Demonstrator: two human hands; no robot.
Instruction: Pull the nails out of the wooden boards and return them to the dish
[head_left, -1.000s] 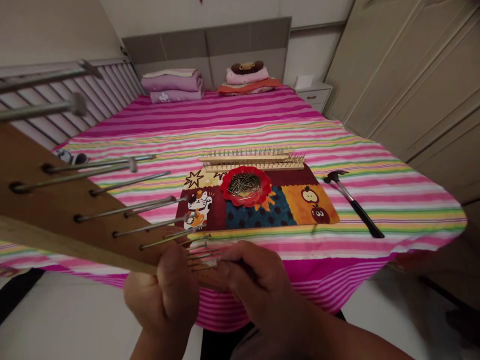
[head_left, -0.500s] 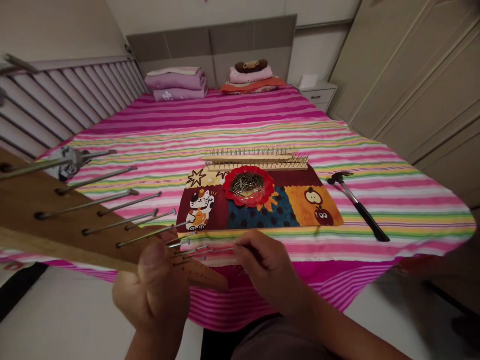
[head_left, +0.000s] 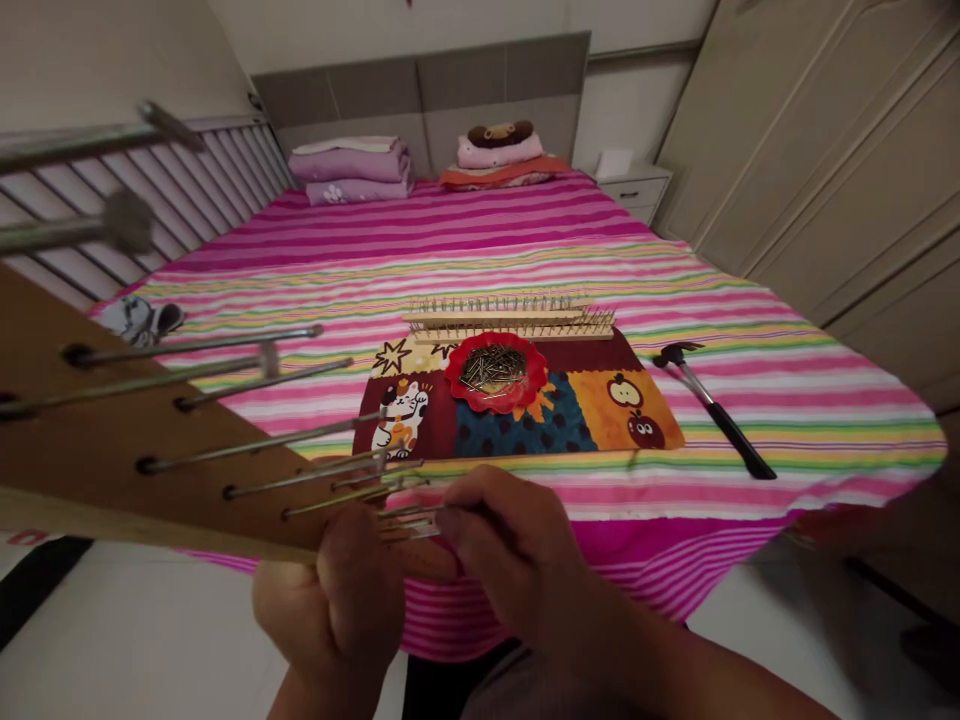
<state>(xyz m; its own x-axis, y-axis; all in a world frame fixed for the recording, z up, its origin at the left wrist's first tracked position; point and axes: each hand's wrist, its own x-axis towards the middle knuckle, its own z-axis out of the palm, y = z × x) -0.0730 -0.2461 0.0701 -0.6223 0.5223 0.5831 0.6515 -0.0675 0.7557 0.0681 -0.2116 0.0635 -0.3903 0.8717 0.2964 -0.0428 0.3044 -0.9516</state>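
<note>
My left hand (head_left: pixel 330 600) is closed round the near end of a long wooden strip (head_left: pixel 112 455) that runs up to the left edge of view. Several long nails (head_left: pixel 247 445) stick out of the strip toward the right. My right hand (head_left: pixel 510 560) is pinched on a nail (head_left: pixel 409 518) at the strip's near end, right beside my left thumb. Farther out on the bed lies a patchwork mat (head_left: pixel 600 405) with a red dish of nails (head_left: pixel 495 372) on it.
Two more nailed wooden strips (head_left: pixel 510 318) lie behind the dish. A hammer (head_left: pixel 712 408) rests on the striped bedspread (head_left: pixel 450 250) to the right. Folded bedding (head_left: pixel 352 170) sits at the headboard. A railing (head_left: pixel 217 170) runs along the left; wardrobe doors (head_left: pixel 825 150) stand right.
The strip tilted away and down, then came back close to the camera. My right hand drew back toward the strip's near end, still pinched on a nail.
</note>
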